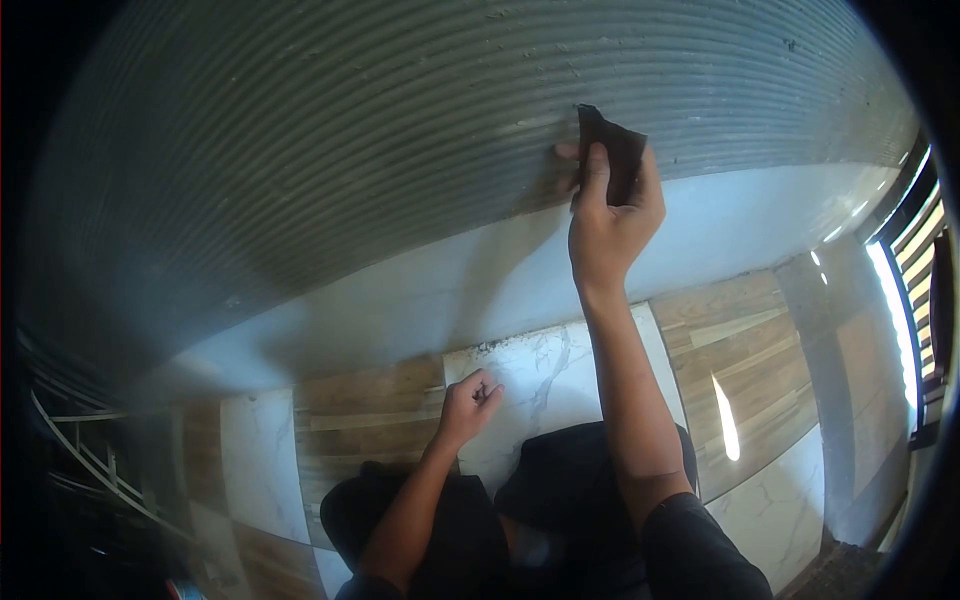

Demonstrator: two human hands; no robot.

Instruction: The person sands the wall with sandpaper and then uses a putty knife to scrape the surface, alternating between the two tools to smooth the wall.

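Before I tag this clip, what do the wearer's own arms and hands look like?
Left hand and right hand ungloved; forearms bare, no wristwear, cables or markings visible. Right sleeve is dark and short, ending near the elbow; left sleeve, also dark, barely shows.

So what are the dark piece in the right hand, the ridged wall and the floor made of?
Dark piece: perhaps sandpaper or stiff fabric; it looks matte and thin, with uneven edges. Ridged wall: maybe painted plaster or corrugated sheet; dull grey with parallel grooves. Floor: likely smooth ceramic tile, since wood-grain and white, veined sections meet at straight joints.
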